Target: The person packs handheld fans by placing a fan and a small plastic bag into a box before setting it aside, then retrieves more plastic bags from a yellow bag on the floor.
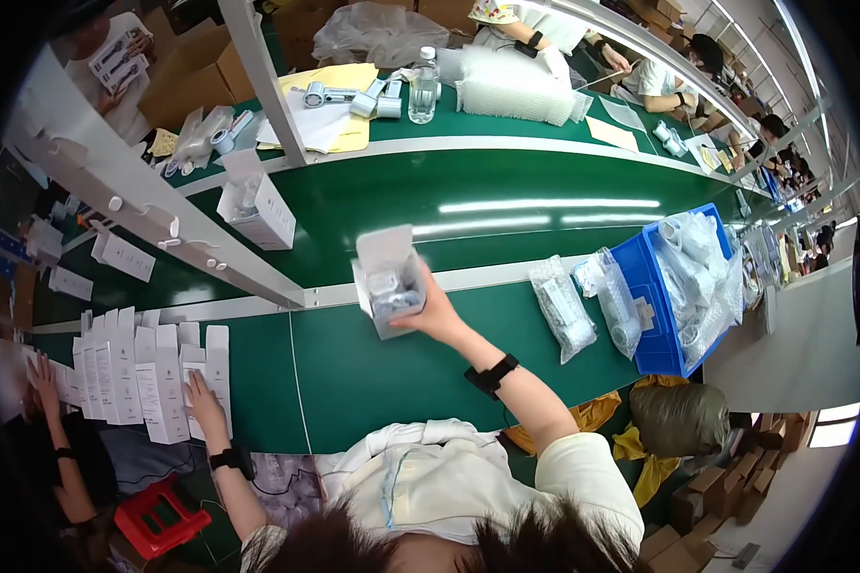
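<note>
My right hand (pixel 440 310) holds an open white carton (pixel 388 282) out over the near edge of the green conveyor belt (pixel 506 205), just left of the frame's centre, fingers wrapped round the box's lower right side. The carton tilts with its mouth toward the upper left; its lid flap stands open above it, and inside I can make out a pale grey-silver item in clear wrap, too blurred to name. Its long axis runs from my palm up and away toward the belt, so the box lies straight ahead of my right arm and well apart from my left.

My left hand (pixel 204 396) rests flat, fingers spread, on a row of flat white cartons (pixel 148 372) at the lower left of the frame, lined up side by side on the green worktable (pixel 373 382). Another person's hand (pixel 43 382) touches the same row from its far left end.

A second open white carton (pixel 255 205) already sits on the belt toward the upper left, beyond a slanting white frame bar (pixel 162 224). At the right, a blue bin (pixel 664 325) holds bagged parts, with two more clear bags (pixel 583 306) lying just beside it on the table, nearer my right arm than my left.
</note>
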Tool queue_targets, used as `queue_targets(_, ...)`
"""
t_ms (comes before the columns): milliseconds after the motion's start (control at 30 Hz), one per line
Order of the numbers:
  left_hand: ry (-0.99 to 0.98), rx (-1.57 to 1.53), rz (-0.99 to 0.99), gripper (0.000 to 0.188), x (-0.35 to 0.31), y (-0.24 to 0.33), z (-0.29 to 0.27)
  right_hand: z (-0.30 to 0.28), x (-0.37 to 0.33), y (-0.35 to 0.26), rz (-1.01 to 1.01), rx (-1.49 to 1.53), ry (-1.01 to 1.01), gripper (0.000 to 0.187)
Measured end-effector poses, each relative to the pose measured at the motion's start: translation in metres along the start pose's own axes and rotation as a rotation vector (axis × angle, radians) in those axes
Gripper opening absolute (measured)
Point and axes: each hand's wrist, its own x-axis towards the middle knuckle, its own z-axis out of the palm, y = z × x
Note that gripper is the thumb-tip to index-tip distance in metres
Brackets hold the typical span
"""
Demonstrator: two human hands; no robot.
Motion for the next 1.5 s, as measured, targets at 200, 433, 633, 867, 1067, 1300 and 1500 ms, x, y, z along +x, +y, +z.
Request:
queue_targets(200,-0.051,-0.381,-0.053,0.088,-0.008,0.053,-0.062,-0.099,0.097,0.024,-0.161,-0.143,0.463,0.108)
queue_targets(433,-0.265,-0.574,0.002,0.103,-0.011,0.090,-0.129,-0.159,0.117,0.059,-0.151,-0.548,0.674,0.109)
queue_targets(633,-0.508,-0.813,0.381,0.111,-0.065,0.213,-0.213,-0.167,0.010,0.011,0.599,-1.368,0.375,0.086)
queue_targets(867,-0.997,-0.640,0.593,0.100,-0.006,0.271,-0.237,-0.211,-0.123,0.060,0.847,-1.310,0.251,0.077)
queue_targets(1067,-0.934,-1.125,1.149,0.082,-0.005,0.297,-0.168,-0.197,-0.118,0.027,0.514,-0.821,0.415,0.075)
queue_targets(1300,-0.675,-1.639,0.921,0.077,0.009,0.288,-0.261,-0.133,-0.098,-0.055,-0.106,0.628,0.888,0.066)
queue_targets(1500,-0.124,-1.402,0.887,0.074,-0.022,0.324,-0.274,-0.057,-0.045,-0.086,-0.114,1.033,1.045,0.045)
